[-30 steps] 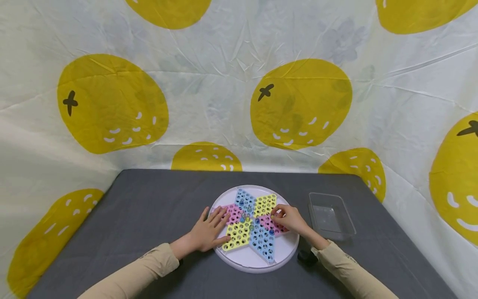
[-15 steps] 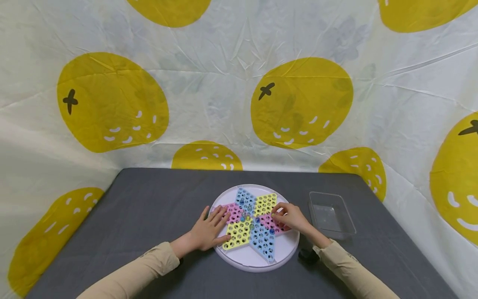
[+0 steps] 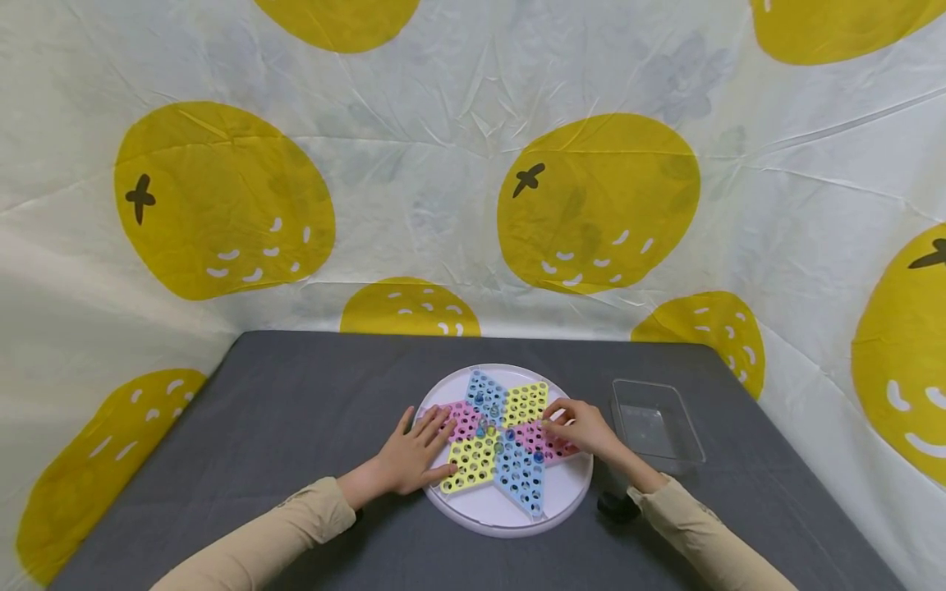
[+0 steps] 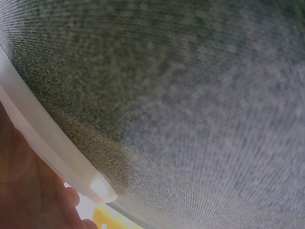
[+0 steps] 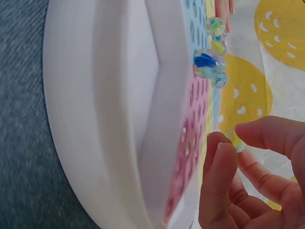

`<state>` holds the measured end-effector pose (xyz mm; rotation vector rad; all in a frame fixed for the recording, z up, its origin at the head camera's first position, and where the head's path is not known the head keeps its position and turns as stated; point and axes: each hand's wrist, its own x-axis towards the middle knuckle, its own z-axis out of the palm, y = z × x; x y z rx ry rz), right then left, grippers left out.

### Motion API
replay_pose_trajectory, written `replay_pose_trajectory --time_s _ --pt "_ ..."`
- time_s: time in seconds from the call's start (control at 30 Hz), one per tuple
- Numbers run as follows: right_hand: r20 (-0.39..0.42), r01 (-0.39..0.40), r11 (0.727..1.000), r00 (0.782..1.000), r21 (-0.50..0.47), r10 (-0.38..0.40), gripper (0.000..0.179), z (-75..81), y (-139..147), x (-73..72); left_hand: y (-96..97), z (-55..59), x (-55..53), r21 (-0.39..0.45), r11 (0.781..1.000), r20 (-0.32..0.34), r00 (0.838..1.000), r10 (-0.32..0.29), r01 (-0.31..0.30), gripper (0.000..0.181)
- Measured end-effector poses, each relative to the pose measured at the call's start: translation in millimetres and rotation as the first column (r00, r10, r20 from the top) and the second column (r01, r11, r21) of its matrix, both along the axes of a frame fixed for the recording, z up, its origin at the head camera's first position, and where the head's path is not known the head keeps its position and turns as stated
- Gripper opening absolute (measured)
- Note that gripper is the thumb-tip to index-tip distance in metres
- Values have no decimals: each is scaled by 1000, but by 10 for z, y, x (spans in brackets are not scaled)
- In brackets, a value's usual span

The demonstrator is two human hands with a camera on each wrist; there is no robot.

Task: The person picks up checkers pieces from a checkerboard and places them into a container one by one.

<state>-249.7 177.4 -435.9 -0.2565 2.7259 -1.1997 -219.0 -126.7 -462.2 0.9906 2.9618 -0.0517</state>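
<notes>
A round white Chinese checkers board (image 3: 480,514) with a pink, yellow and blue star of holes lies on the table. Pinched between the thumb and fingertips of my right hand (image 3: 584,431) is a clear marble (image 5: 235,140) with a yellow-green tint, close over the pink right point. My left hand (image 3: 414,460) rests with spread fingers on the board's left side, its thumb on the yellow point. In the left wrist view, the board's white rim (image 4: 47,129) runs beside that hand. Several marbles sit in holes around the centre, among them a blue one (image 5: 207,62).
A clear plastic box (image 3: 654,427) stands to the right of the board. Near my right sleeve lies a small black object (image 3: 617,507). Dark grey cloth (image 3: 332,377) covers the table, and a white curtain with yellow fruit prints (image 3: 414,197) hangs behind it.
My right hand has shifted slightly to the right with the marble still between its fingertips. The left hand stays in place on the board.
</notes>
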Motion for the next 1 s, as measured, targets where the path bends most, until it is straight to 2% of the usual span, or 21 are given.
replay_pose_trajectory --time_s 0.27,0.47,0.63,0.83,1.0 --pt "-43 -16 1000 999 15 17 16 101 103 56 5 13 -6 11 1000 1 1000 -8 8 70" --pt "-22 -24 1000 999 -4 24 16 168 182 91 -4 -9 -12 5 1000 1 1000 -4 4 71" --pt "-29 -13 1000 999 -19 12 15 218 249 125 -9 -10 -8 19 1000 1 1000 -7 7 71" --pt "-64 4 1000 998 10 -3 18 295 345 141 -4 -17 -13 1 1000 8 1000 6 -6 71" --pt "-74 15 1000 997 12 -14 23 354 448 152 2 -1 -3 17 1000 12 1000 6 -6 70"
